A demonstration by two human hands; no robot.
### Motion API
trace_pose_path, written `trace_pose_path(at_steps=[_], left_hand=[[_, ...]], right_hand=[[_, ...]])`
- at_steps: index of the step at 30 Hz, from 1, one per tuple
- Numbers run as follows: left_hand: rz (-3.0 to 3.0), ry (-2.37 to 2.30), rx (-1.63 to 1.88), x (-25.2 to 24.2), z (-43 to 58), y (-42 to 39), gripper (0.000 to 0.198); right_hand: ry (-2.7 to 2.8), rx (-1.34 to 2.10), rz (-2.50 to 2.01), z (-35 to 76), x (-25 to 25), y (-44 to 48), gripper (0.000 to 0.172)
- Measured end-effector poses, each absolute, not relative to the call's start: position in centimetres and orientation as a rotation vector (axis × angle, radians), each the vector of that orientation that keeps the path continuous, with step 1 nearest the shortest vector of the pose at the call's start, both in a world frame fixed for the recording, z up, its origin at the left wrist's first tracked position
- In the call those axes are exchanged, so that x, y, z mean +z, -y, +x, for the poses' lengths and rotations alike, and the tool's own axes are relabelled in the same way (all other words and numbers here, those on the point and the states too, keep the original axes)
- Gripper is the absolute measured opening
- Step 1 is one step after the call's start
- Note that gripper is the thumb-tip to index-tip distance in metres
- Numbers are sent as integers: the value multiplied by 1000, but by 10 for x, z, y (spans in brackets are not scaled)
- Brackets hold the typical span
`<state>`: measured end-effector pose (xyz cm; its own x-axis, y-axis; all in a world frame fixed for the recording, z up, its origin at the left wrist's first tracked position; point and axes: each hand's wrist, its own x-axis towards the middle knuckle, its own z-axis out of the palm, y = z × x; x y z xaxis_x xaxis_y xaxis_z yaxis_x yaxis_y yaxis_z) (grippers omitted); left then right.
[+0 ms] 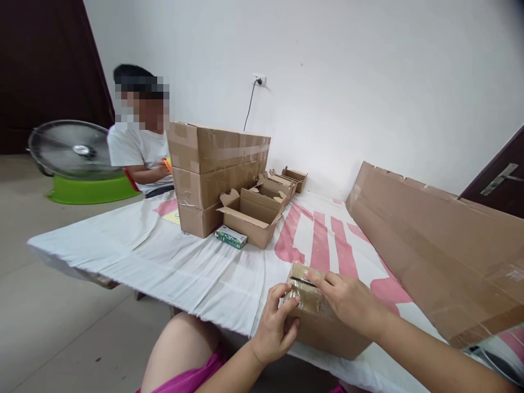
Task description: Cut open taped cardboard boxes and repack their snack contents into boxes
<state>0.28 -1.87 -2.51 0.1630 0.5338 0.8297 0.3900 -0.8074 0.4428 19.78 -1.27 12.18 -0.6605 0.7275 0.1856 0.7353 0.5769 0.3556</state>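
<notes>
A brown cardboard box [333,333] lies at the near edge of the table, with shiny clear tape over its end. A dark gap shows between the flap and the box end. My left hand [278,325] grips the left side of that end, its fingers curled and thumb pressed on the tape. My right hand [350,300] holds the box from the other side, fingertips on the flap beside the gap. The undersides of the right fingers are hidden.
Stacked closed cartons [216,177] stand at the table's left, beside a row of open boxes [251,218]. A small green-and-white box [231,237] lies before them. A large cardboard sheet [434,245] leans along the right. Behind the stack sits a person [137,150] near a fan [77,150].
</notes>
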Motion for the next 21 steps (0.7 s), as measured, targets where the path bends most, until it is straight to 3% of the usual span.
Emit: trace_pose_path(at_steps=[15,21], left_hand=[[2387,-1023,1624,-26,0,22,50],[2392,-1044,1597,-25,-3,20,47]], right_hand=[[2870,-959,-1270,251,120,27,73],[2842,-912,-1358,301,125,48,82]])
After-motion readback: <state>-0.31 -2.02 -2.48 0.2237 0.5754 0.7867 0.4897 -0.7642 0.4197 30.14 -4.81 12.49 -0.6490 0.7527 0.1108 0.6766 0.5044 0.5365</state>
